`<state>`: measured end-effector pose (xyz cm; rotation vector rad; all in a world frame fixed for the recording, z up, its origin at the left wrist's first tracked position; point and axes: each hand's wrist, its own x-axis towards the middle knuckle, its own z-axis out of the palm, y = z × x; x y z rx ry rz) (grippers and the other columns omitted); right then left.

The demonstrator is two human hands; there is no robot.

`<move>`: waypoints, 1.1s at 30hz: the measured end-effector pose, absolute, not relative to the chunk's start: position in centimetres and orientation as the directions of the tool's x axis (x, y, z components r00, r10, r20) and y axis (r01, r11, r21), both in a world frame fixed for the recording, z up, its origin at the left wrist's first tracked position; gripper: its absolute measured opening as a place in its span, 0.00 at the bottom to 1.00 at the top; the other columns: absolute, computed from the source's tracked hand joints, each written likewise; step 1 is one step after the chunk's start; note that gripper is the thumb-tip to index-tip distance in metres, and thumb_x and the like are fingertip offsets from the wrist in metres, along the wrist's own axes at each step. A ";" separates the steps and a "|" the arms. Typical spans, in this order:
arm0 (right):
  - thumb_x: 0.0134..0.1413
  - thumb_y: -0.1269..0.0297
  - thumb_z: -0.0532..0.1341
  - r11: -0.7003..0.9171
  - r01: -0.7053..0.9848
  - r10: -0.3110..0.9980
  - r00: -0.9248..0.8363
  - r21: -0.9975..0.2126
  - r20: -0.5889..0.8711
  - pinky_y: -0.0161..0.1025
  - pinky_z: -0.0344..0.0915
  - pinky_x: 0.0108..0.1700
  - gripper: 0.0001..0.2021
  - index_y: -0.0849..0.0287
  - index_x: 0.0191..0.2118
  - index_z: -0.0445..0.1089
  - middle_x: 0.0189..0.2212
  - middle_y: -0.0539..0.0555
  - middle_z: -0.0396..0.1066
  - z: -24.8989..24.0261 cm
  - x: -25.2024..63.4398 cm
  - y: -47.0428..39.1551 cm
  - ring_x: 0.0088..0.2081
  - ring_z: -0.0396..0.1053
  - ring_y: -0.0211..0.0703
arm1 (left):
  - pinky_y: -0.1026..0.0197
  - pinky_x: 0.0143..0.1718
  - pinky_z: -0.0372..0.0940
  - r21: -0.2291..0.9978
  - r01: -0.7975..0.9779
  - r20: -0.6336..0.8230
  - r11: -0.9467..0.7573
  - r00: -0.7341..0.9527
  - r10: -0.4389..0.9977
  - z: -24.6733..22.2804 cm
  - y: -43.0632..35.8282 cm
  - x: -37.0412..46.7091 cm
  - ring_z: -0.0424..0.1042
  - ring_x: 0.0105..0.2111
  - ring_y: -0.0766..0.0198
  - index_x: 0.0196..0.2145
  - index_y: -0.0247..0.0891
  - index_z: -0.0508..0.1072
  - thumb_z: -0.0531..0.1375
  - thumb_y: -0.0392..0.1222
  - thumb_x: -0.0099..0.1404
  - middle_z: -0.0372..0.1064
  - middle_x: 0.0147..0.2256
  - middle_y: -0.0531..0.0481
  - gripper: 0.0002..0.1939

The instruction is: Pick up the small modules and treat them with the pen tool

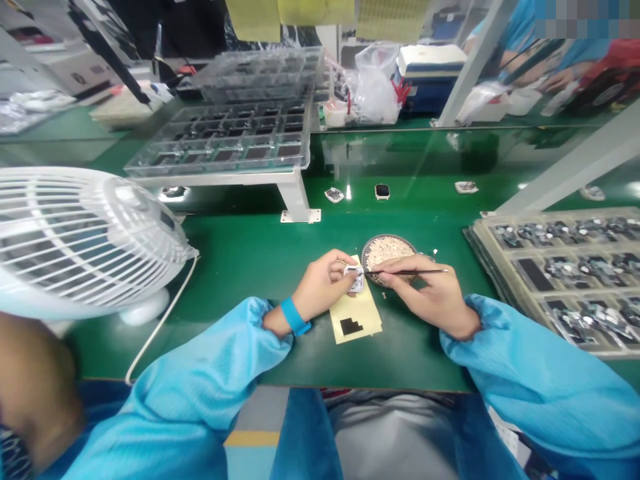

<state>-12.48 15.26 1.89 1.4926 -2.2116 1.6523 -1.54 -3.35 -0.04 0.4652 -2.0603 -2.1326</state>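
My left hand (325, 283) is closed on a small white watch-like case (356, 279), its inside facing up. Between the fingers of my right hand (433, 293) is a pair of dark, thin tweezers (410, 272), the tip at the right edge of the case. Under the case lies a yellow paper sheet (356, 313) with several black stickers (351, 326) on it. Just beyond my hands stands a round dish (367, 243) full of small pale pieces (393, 250). Whether the tweezers hold a part is too small to tell.
A white fan (90, 240) stands at the left. Trays of parts (575, 267) are stacked at the right. Clear trays (225, 137) rest on a raised shelf. A watch (382, 192) lies farther back. Another person's arm (37, 393) shows at lower left.
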 end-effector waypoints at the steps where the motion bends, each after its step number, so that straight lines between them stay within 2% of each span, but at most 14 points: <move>1: 0.57 0.68 0.66 -0.015 -0.677 -0.669 -0.540 -0.735 0.511 0.45 0.77 0.45 0.06 0.54 0.41 0.76 0.39 0.53 0.80 1.9 -12.5 15.2 0.42 0.78 0.46 | 0.61 0.28 0.75 0.992 -0.113 -0.125 -0.054 -0.942 -0.312 -0.1 -3.3 -1.5 0.78 0.27 0.62 0.39 0.36 0.68 0.68 0.44 0.59 0.76 0.29 0.49 0.15; 11: 0.59 0.68 0.65 -0.055 -0.668 -0.697 -0.507 -0.742 0.508 0.44 0.77 0.45 0.05 0.54 0.41 0.75 0.40 0.53 0.79 1.8 -12.3 15.1 0.42 0.78 0.45 | 0.61 0.28 0.75 0.992 -0.119 -0.126 -0.043 -0.939 -0.320 0.1 -3.3 -1.5 0.78 0.27 0.62 0.38 0.36 0.69 0.68 0.45 0.59 0.76 0.29 0.48 0.15; 19: 0.58 0.67 0.66 -0.009 -0.682 -0.692 -0.523 -0.731 0.497 0.45 0.75 0.48 0.06 0.54 0.41 0.75 0.40 0.53 0.79 1.9 -12.4 15.2 0.43 0.77 0.46 | 0.61 0.28 0.75 0.992 -0.101 -0.119 -0.073 -0.942 -0.314 0.0 -3.4 -1.6 0.77 0.26 0.62 0.39 0.36 0.69 0.68 0.46 0.60 0.76 0.29 0.48 0.16; 23: 0.56 0.64 0.67 0.051 -0.647 -0.685 -0.577 -0.760 0.445 0.44 0.76 0.45 0.06 0.55 0.40 0.76 0.39 0.54 0.79 2.0 -12.6 15.4 0.40 0.78 0.46 | 0.63 0.27 0.72 0.991 -0.073 -0.104 -0.115 -0.951 -0.291 0.1 -3.5 -1.5 0.77 0.26 0.63 0.39 0.36 0.71 0.67 0.49 0.61 0.77 0.30 0.47 0.16; 26: 0.56 0.63 0.67 0.066 -0.635 -0.687 -0.588 -0.770 0.427 0.43 0.76 0.45 0.06 0.55 0.40 0.76 0.38 0.54 0.78 2.0 -12.8 15.5 0.39 0.78 0.46 | 0.65 0.25 0.70 0.995 -0.054 -0.078 -0.084 -0.949 -0.305 0.2 -3.6 -1.4 0.76 0.24 0.64 0.38 0.37 0.72 0.65 0.50 0.62 0.78 0.30 0.48 0.14; 33: 0.56 0.64 0.68 0.021 -0.600 -0.696 -0.583 -0.800 0.419 0.45 0.76 0.48 0.06 0.56 0.39 0.77 0.38 0.54 0.79 2.0 -12.7 15.1 0.41 0.78 0.46 | 0.67 0.23 0.65 0.999 -0.026 -0.035 -0.032 -0.939 -0.341 0.2 -3.7 -1.3 0.75 0.24 0.66 0.39 0.36 0.73 0.65 0.50 0.63 0.78 0.30 0.48 0.14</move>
